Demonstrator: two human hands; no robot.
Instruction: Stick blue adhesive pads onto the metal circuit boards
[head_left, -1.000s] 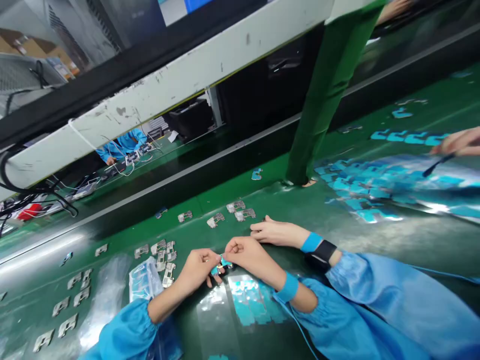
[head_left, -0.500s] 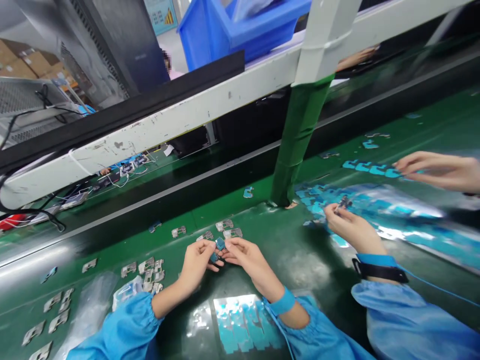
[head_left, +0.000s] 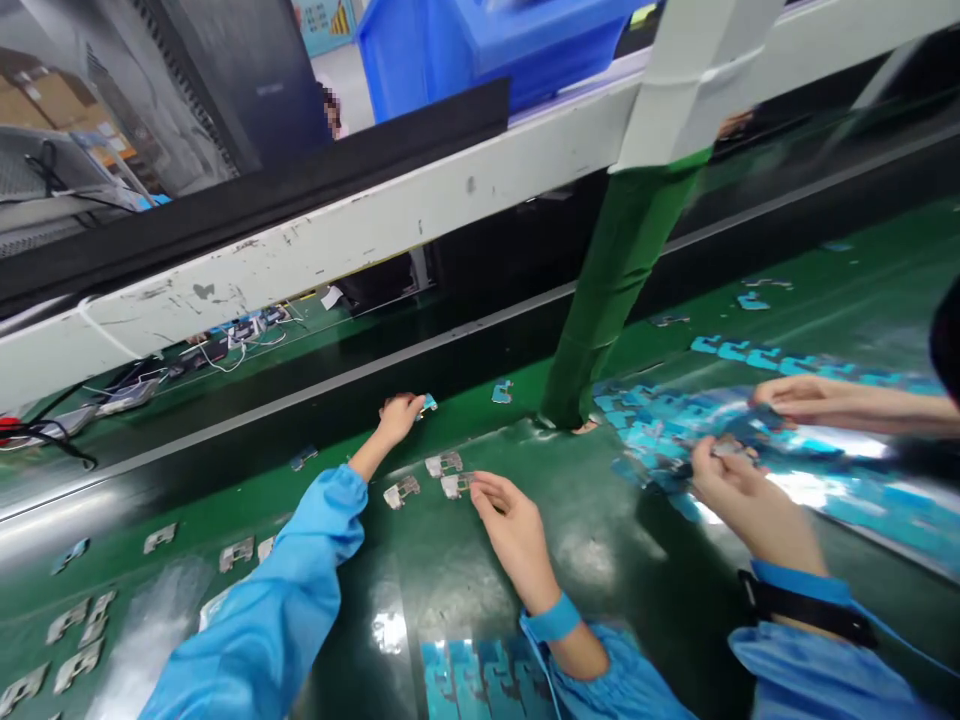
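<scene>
Two hands work apart. The left hand (head_left: 400, 420) pinches a blue-topped part (head_left: 428, 403) at its fingertips; whether that part touches the green surface (head_left: 457, 560), I cannot tell. Nearer the body, the right hand (head_left: 484, 495) curls thumb and forefinger at the end of a metal part (head_left: 454, 486); whether they grip it is unclear. Another metal piece (head_left: 444, 463) lies just beyond. Good handling, I judge, means a light edge hold, keeping the blue face unrubbed and the neighbouring metal unscraped.

3 pcs (head_left: 444, 463) on bench (head_left: 465, 570), L of post (head_left: 611, 270), film sheet (head_left: 461, 682) in front, bin (head_left: 480, 65) behind
</scene>
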